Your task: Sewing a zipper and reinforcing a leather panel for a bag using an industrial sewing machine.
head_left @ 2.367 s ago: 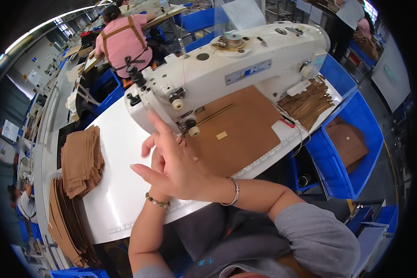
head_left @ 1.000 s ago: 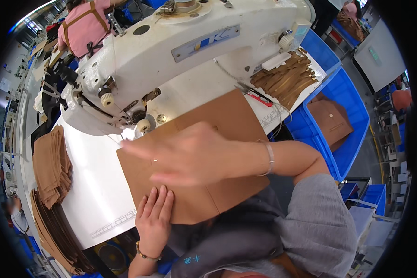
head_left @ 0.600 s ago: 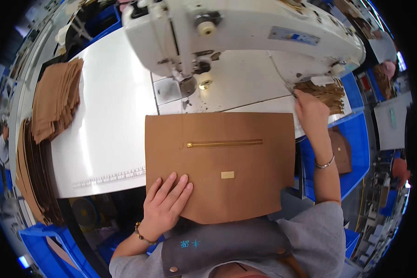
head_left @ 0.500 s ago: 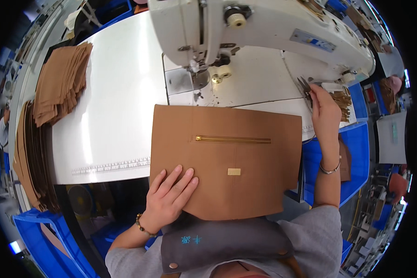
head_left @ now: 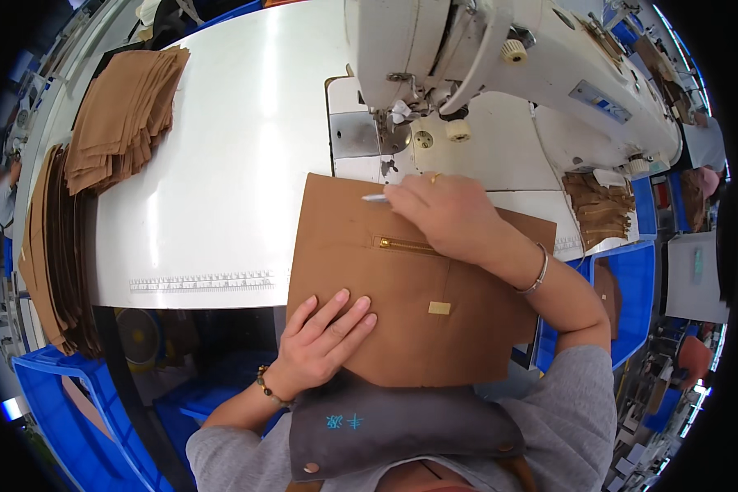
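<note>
A brown panel [head_left: 402, 328] with a gold zipper [head_left: 406, 246] and a small gold-coloured label [head_left: 439, 308] lies partly on the white table and reaches over its front edge. My left hand [head_left: 328, 338] rests spread on its lower left part, holding nothing. Above the zipper's left end, my right hand [head_left: 447, 215] is closed around small thread snips [head_left: 374, 198]. Their pointed tip shows over the panel's upper left part, while the handles are hidden in my fingers. My right hand and forearm cover the zipper's right part.
Just beyond the panel stands a white sewing machine [head_left: 435, 57]. Brown fabric pieces [head_left: 127, 111] are stacked at the left, with more hanging below them [head_left: 57, 246]. Brown zipper strips [head_left: 600, 205] lie at the right, near a blue bin [head_left: 631, 283]. Another blue bin [head_left: 82, 394] stands lower left.
My right hand has swung left from the table's right side to over the panel with the thread snips. My left hand stays on the panel, which now sits slightly turned. The view has shifted.
</note>
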The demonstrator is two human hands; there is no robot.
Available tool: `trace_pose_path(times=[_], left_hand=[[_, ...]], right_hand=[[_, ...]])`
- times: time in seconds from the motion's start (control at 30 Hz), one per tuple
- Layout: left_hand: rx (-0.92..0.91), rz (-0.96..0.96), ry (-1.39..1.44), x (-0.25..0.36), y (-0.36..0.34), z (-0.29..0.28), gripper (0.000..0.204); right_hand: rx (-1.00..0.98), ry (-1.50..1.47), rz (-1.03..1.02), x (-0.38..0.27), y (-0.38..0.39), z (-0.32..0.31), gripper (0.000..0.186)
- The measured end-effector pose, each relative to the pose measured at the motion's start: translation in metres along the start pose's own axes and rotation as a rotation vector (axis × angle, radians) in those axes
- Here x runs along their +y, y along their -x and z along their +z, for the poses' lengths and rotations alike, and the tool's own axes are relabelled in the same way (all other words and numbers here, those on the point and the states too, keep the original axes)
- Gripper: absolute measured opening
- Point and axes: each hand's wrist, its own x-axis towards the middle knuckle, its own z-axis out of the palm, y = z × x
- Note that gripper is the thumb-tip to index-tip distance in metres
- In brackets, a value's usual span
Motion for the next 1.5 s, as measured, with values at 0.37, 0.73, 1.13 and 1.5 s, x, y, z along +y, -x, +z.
trace_pose_path(times=[0.37,0.73,1.13,1.5], left_hand=[[0.051,0.014,-0.019,-0.001,0.001,0.006,0.035],[0.048,0.045,-0.134,0.001,0.007,0.018,0.03],[0.245,0.004,-0.238,-0.021,0.005,0.012,0.051],[0.206,-0.113,-0.295,-0.033,-0.018,0.011,0.045]], right_hand=[[-0.054,-0.024,0.102,0.026,-0.001,0.011,0.01],[0.074,0.165,0.571,0.062,0.102,-0.05,0.027],[0.854,-0.008,0.883,-0.002,0.222,-0.117,0.012],[0.89,0.665,2.231,0.018,0.615,-0.157,0.055]])
